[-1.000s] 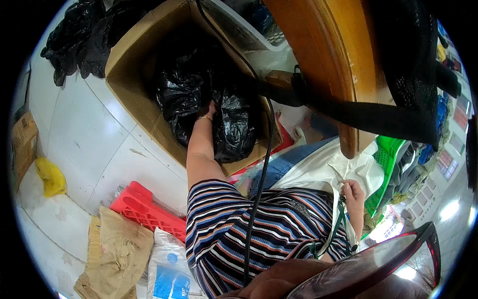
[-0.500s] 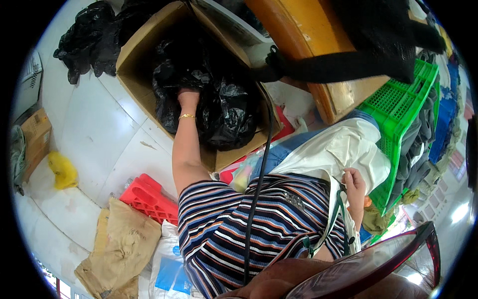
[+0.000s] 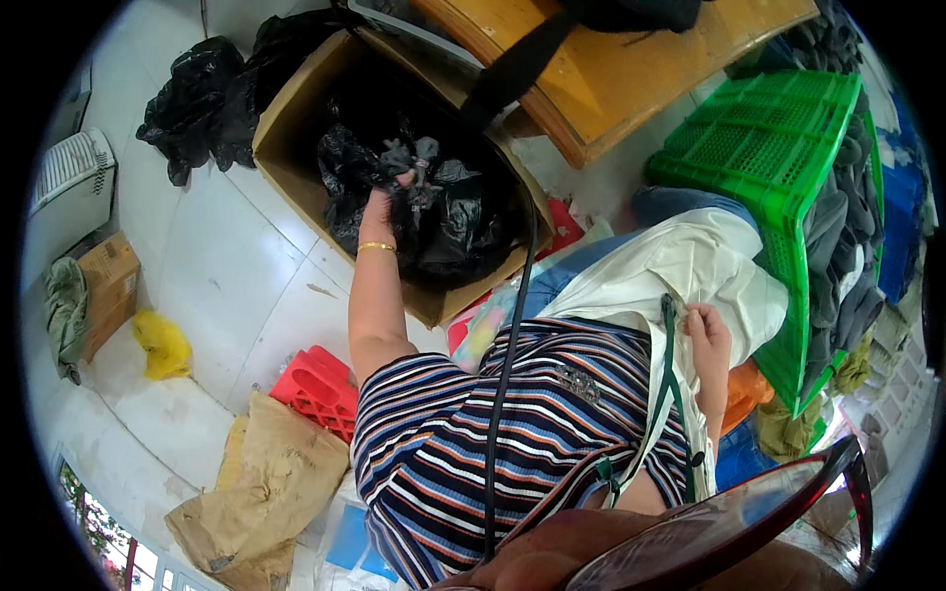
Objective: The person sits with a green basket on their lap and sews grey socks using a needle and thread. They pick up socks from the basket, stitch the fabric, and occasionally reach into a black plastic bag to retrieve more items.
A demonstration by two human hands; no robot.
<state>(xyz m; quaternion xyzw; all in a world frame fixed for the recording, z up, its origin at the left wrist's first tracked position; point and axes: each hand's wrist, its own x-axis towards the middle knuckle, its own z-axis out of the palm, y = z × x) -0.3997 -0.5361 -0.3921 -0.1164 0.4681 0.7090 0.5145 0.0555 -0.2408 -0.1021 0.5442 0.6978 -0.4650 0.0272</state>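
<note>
You wear a short-sleeved shirt (image 3: 443,424) in dark, white, blue and orange stripes, a glittery grey patch (image 3: 577,384) on its front. A black cable (image 3: 498,424) crosses it. A cream apron (image 3: 690,251) with dark green straps (image 3: 674,362) partly covers your blue jeans (image 3: 567,286). Your glasses (image 3: 853,463) are dark red; a gold bracelet (image 3: 376,246) circles your left wrist (image 3: 376,229).

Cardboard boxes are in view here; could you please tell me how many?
2: the large open box, with the left hand inside, and a smaller box at far left; others may be hidden.

No lettering can be read. The small brown cardboard box (image 3: 106,291) perhaps bears print, too blurred to tell.
</note>
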